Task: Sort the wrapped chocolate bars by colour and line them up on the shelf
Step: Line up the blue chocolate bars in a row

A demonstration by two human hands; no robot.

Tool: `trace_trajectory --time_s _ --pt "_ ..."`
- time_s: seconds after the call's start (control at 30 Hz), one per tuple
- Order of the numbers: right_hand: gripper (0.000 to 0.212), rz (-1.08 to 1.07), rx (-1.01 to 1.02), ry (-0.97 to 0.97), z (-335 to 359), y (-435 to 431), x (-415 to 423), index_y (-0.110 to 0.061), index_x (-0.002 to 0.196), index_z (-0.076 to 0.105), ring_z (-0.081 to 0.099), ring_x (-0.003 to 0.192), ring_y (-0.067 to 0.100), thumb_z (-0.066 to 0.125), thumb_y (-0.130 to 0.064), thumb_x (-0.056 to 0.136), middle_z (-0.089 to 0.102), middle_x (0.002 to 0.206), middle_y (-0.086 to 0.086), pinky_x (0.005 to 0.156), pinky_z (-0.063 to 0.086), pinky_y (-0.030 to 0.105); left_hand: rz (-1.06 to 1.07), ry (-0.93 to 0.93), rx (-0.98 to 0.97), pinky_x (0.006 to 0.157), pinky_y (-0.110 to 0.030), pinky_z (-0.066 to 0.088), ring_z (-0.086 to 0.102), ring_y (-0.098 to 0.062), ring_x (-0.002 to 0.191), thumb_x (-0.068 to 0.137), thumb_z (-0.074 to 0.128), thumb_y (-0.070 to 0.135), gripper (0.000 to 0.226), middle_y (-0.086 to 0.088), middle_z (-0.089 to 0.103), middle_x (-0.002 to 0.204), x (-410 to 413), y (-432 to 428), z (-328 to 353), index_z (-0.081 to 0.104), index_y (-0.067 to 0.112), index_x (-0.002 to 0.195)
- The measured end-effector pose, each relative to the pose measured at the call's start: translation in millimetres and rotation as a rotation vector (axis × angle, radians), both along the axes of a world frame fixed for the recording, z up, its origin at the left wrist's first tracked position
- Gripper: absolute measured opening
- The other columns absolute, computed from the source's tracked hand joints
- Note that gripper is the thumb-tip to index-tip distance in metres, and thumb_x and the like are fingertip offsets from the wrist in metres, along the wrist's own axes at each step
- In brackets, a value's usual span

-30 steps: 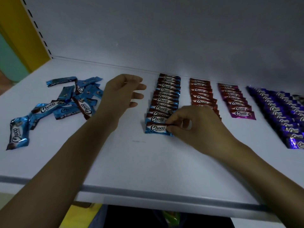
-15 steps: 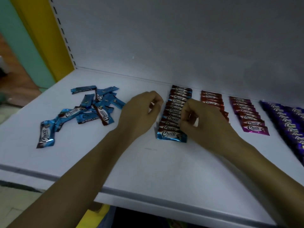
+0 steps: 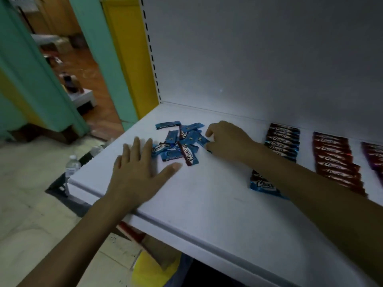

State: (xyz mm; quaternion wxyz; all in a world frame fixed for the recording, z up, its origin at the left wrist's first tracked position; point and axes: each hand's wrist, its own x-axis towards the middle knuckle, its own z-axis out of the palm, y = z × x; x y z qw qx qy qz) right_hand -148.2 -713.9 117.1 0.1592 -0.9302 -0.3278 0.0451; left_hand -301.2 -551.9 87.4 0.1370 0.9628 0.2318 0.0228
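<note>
Shiny, crinkly blue "Choco" bars (image 3: pixel 186 139) heaped; left hand (image 3: pixel 136 172) flat, fingers spread; right hand (image 3: pixel 226 141) curled beside them, grip unclear.

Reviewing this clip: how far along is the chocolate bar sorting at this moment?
Done: a neat row of blue-and-brown wrapped bars, a red-wrapped row and a purplish-wrapped row lie lined up on the white shelf. In hand: the right hand reaches the loose pile of blue wrapped bars; the left hand lies flat beside it. Left: that pile needs lining up.
</note>
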Motion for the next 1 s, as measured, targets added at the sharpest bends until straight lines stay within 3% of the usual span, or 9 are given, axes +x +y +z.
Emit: trace_trajectory --time_s 0.2,0.33,0.4,0.5,0.6,0.67,0.73,0.9,1.0 --pt "0.021 0.015 0.129 0.128 4 20 -5 -0.009 0.105 0.070 0.062 0.093 0.019 0.062 -0.010 0.086 0.068 0.106 0.006 0.072 0.047 0.024 -0.245 -0.040 -0.010 0.117 -0.054 -0.004 -0.018 -0.027 0.146 0.048 0.039 0.097 0.132 -0.005 -0.016 0.160 62 -5 0 -0.005 0.029 0.153" --pt "0.023 -0.003 0.213 0.151 4 11 1 -0.012 0.107 0.070 0.058 0.089 0.014 0.058 -0.008 0.088 0.066 0.109 0.004 0.071 0.041 0.019 -0.347 -0.005 0.043 0.113 -0.061 -0.009 -0.022 -0.026 0.145 0.047 0.042 0.090 0.124 0.001 -0.019 0.160 100 8 6 -0.006 0.041 0.150" --pt "0.019 -0.072 0.280 0.109 -2 9 11 -0.016 0.107 0.067 0.055 0.089 0.012 0.058 -0.015 0.089 0.063 0.110 0.004 0.075 0.043 0.024 -0.338 0.025 0.025 0.113 -0.061 -0.004 -0.012 -0.027 0.148 0.054 0.047 0.089 0.117 0.002 -0.010 0.162 112 12 6 -0.001 0.044 0.150" --pt "0.029 -0.088 0.278 0.015 -11 11 32 -0.019 0.122 0.056 0.050 0.106 0.018 0.055 -0.019 0.093 0.050 0.125 0.007 0.085 0.043 0.029 -0.358 -0.035 0.080 0.113 -0.053 0.014 0.020 -0.023 0.143 0.061 0.044 0.090 0.104 0.003 0.027 0.156 119 15 1 0.018 0.042 0.149" --pt "0.045 0.004 0.216 0.112 -15 19 47 -0.024 0.137 0.046 0.045 0.124 0.020 0.055 -0.020 0.093 0.045 0.139 0.005 0.100 0.038 0.029 -0.378 -0.149 0.104 0.104 -0.041 0.025 0.035 -0.017 0.131 0.057 0.038 0.090 0.098 0.009 0.042 0.145 118 16 -2 0.036 0.042 0.142" --pt "0.035 0.033 0.148 0.074 -18 27 49 -0.026 0.125 0.060 0.059 0.104 0.019 0.055 -0.022 0.091 0.062 0.119 0.002 0.084 0.049 0.030 -0.397 -0.186 0.085 0.100 -0.038 0.029 0.039 -0.018 0.128 0.051 0.036 0.093 0.101 0.008 0.045 0.143 115 16 -3 0.043 0.042 0.138" --pt "0.020 0.005 0.143 -0.014 -17 36 45 -0.017 0.102 0.071 0.064 0.084 0.021 0.060 -0.024 0.087 0.068 0.094 0.003 0.068 0.052 0.032 -0.413 -0.231 0.056 0.097 -0.037 0.032 0.044 -0.017 0.122 0.048 0.036 0.092 0.101 0.009 0.051 0.137 113 17 -3 0.049 0.040 0.133" --pt "0.023 0.035 0.214 0.144 -5 46 35 -0.005 0.101 0.071 0.064 0.087 0.023 0.054 -0.007 0.086 0.069 0.097 0.010 0.077 0.054 0.037 -0.400 -0.375 -0.017 0.077 -0.035 0.046 0.055 -0.020 0.092 0.059 0.062 0.071 0.070 0.003 0.064 0.103 116 16 -4 0.059 0.022 0.108" --pt "0.029 0.012 0.287 0.222 3 39 38 -0.008 0.101 0.072 0.063 0.083 0.019 0.049 0.000 0.085 0.070 0.094 0.008 0.062 0.047 0.017 -0.411 -0.426 -0.025 0.075 -0.032 0.047 0.058 -0.022 0.092 0.073 0.074 0.049 0.050 -0.002 0.066 0.105 115 16 -2 0.062 0.020 0.113"
